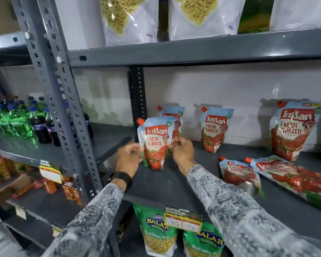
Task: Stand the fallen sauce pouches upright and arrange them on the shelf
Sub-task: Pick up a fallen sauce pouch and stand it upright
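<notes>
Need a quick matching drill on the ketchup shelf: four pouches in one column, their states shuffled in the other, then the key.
Column 1:
1. front-left pouch
2. middle pouch
3. small fallen pouch
4. large fallen pouch

Column 2:
A. lying flat, farthest right
B. upright, held by left hand and right hand
C. lying flat, beside the right sleeve
D. upright alone at the back wall

Pairs: 1-B, 2-D, 3-C, 4-A

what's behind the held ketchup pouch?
A second upright red-and-blue tomato ketchup pouch stands directly behind the held red-and-blue ketchup pouch, against the white back wall. Only its top and right edge show; the rest is covered.
</notes>
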A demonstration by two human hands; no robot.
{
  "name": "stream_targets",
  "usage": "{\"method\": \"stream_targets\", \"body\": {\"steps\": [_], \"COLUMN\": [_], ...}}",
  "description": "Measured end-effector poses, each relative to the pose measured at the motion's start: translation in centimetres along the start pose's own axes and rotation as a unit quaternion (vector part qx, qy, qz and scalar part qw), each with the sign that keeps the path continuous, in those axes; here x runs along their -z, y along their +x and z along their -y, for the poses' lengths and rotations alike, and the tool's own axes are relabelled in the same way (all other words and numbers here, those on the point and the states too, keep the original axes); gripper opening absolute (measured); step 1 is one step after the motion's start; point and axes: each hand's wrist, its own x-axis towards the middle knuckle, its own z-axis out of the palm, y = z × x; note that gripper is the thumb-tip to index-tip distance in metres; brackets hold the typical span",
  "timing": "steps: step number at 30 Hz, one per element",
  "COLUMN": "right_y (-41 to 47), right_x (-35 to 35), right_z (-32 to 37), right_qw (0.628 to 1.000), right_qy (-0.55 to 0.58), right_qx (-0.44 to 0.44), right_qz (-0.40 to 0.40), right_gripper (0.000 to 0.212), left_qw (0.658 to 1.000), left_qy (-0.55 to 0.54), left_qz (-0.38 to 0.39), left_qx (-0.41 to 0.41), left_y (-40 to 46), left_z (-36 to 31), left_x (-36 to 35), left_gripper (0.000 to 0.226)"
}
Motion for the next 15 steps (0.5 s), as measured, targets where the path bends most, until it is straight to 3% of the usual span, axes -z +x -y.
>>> {"method": "stream_targets", "body": {"steps": [5, 9, 13, 15], "right_y": [-0.4, -1.8, -3.6, -4.9], "right_x": [-0.3, 0.5, 4.2, 7.5], "right_z": [-1.0, -0.3, 0.8, 1.7], "right_qw": [1.0, 0.999, 0.996, 0.99], "right_qy": [-0.005, -0.023, -0.042, -0.065], "right_qx": [0.011, 0.03, 0.078, 0.115], "right_qz": [-0.022, -0.02, -0.02, -0.038], "right_gripper": [0.032, 0.028, 0.031, 0.031], "left_qw": [1.0, 0.999, 0.991, 0.987], "left_qy": [-0.001, 0.042, 0.041, 0.025], "left_qz": [0.021, 0.022, -0.07, -0.029], "left_qx": [-0.009, -0.01, -0.102, -0.154], "left_y": [0.2, 0.1, -2.7, -5.2], "left_z": [1.5, 1.2, 0.5, -0.1], "left_x": [0.4, 1.5, 1.9, 0.4], "left_gripper": [0.019, 0.029, 0.023, 0.018]}}
